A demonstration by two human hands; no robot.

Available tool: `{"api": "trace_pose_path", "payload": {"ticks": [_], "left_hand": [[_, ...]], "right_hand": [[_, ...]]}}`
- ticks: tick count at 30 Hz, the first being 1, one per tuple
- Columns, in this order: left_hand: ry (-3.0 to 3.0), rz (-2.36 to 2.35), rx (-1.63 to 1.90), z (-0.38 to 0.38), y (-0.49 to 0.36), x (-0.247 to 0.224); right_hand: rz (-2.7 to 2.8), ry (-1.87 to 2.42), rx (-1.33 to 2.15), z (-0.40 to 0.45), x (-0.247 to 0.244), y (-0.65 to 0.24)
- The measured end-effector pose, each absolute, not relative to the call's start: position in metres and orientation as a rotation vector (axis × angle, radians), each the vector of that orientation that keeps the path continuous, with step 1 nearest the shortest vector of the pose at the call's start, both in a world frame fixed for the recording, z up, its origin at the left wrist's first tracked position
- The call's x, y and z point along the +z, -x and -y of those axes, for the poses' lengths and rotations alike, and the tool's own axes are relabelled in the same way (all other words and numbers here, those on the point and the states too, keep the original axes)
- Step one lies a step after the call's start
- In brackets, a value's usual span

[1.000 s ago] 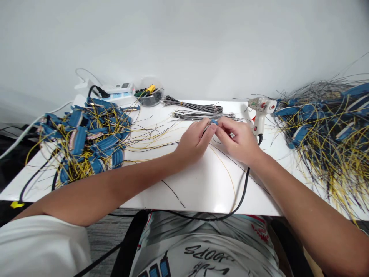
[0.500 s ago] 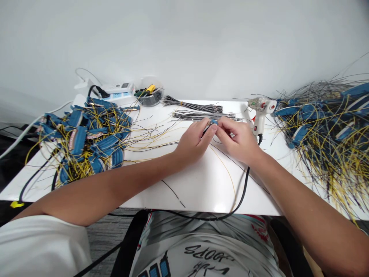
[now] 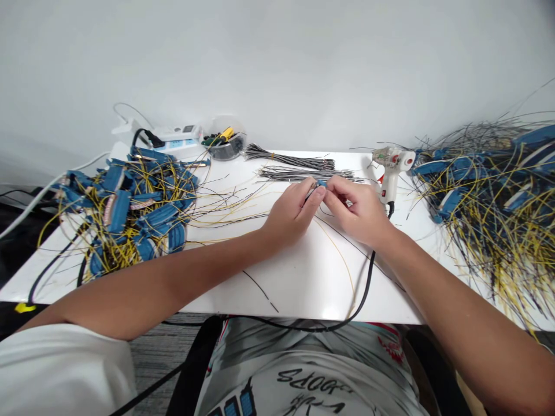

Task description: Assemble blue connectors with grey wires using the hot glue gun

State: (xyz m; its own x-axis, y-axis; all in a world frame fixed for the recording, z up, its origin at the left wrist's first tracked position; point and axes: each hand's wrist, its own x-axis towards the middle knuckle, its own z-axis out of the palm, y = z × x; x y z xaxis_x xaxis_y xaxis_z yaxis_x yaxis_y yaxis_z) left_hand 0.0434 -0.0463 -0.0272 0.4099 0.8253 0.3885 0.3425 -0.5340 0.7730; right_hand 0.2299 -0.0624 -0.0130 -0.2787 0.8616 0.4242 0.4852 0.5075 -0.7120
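Both hands meet over the middle of the white table [image 3: 277, 289]. Between their fingertips is a small blue piece [image 3: 319, 183], mostly covered by the fingers. My left hand [image 3: 291, 209] pinches it with thumb and forefinger, and my right hand [image 3: 356, 209] holds its other side, fingers curled. A thin yellow wire [image 3: 340, 254] and a dark wire run from below the hands across the tabletop. Just behind the hands lie two bundles of dark wires [image 3: 299, 173]. A white heat-gun-like tool [image 3: 391, 170] stands to the right of my right hand.
A heap of blue parts with yellow and black wires [image 3: 117, 211] is at the left, another [image 3: 498, 196] at the right. At the back left are a white power strip [image 3: 177, 138] and a round clear container [image 3: 225, 150]. A black cable [image 3: 369, 283] loops over the front edge.
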Motion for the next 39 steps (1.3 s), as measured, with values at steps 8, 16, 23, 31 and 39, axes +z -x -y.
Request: {"api": "trace_pose_path", "payload": {"ticks": [8,16,23,31,39], "left_hand": [[-2.069,-0.978,1.036,0.0454,-0.0429,-0.0276],[-2.071,-0.989,1.023,0.0457,-0.043,-0.0266],[-2.065,-0.986,1.029,0.0463,-0.0435,-0.0261],[-2.057,-0.993,1.027,0.0466,-0.0433,-0.026],[-2.053,-0.99,1.041,0.0467,-0.0438,-0.0262]], "right_hand": [[1.93,1.112,0.592,0.0624,-0.0132,-0.2305],[1.927,1.125,0.592,0.0623,-0.0129,-0.2306],[1.917,1.121,0.594,0.0629,-0.012,-0.2296],[1.924,1.11,0.586,0.0619,-0.0134,-0.2304],[1.926,1.119,0.576,0.0619,-0.0135,-0.23]]}}
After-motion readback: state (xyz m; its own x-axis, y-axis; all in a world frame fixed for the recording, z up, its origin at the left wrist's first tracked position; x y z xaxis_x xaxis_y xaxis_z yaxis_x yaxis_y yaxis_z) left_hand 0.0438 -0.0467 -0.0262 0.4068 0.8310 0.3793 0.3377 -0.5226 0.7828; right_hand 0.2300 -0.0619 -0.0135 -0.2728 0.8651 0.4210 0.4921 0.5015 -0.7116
